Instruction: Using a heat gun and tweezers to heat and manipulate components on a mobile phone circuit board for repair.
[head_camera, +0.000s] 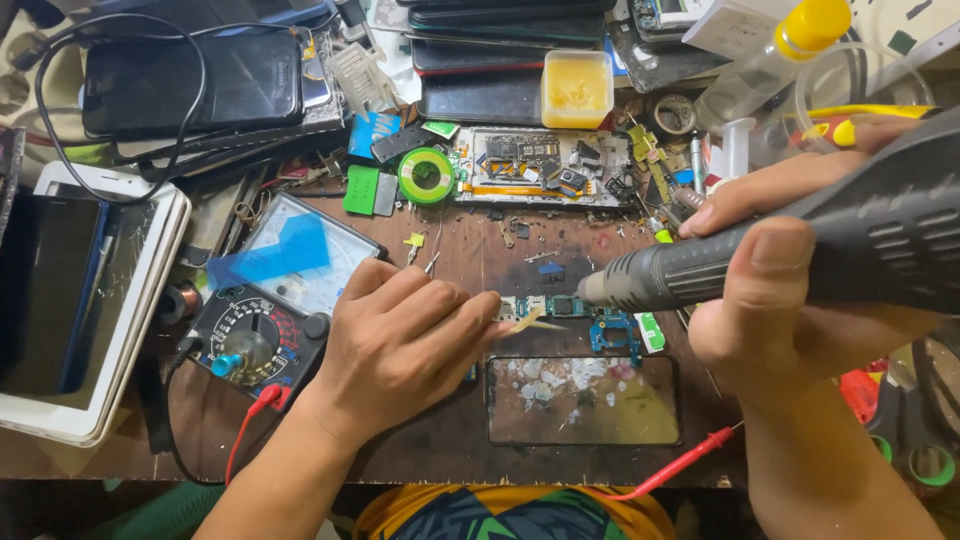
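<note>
In the head view, the left hand (400, 340) lay at centre frame on the worn brown wooden bench (470, 250), fingers curled close together and pinched on a thin pale stick-like tool (528, 322), whose tip touched the small blue-green phone circuit board (590, 318) just to its right. The right hand (790, 290) filled the right side of the frame, thumb and fingers wrapped fully around a dark grey ribbed hot-air handpiece with a metal nozzle (700, 268); the nozzle's mouth hung just above the board's left end, very near the left fingertips.

Just below the board lay a black phone rear shell speckled with white glue residue (583, 400). At lower left sat a black analogue multimeter with a pale dial face (270, 310), its red probe lead (675, 468) trailing along the bottom edge. A second, larger bared phone frame (540, 165) rested at upper centre beside a green reel of solder wire (426, 175) and a yellow tub of flux paste (577, 88). Stacked dark phones and a white-cased tablet (90, 300) crowded the left.

Judging from this closeness, heat could scorch the left fingertips or the pale tool. A nozzle held too long on one spot might lift neighbouring parts, and the board, pinned only by that tool, could skid if nudged.
</note>
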